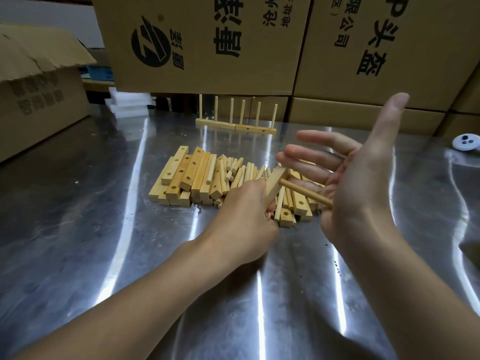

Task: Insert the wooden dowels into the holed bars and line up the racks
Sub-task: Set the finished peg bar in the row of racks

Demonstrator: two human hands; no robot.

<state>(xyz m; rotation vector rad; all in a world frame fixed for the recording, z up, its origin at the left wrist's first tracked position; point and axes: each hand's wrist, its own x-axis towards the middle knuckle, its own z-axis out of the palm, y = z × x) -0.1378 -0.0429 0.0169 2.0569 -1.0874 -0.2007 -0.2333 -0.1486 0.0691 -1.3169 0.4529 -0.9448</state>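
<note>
My left hand (246,206) grips a holed wooden bar (274,184) above the metal table (104,229). One dowel (306,193) sticks out of the bar toward my right hand (358,178). That hand is spread flat with straight fingers, its palm against the dowel's far end. Under both hands lies a pile of holed bars (181,178) and loose dowels (241,172). Two finished racks (236,126) stand end to end farther back, each with three upright dowels.
Large cardboard boxes (207,42) form a wall behind the racks. Another torn box (39,81) stands at the left. White foam pieces (130,102) lie at the back. A small white round object (466,142) sits at the far right.
</note>
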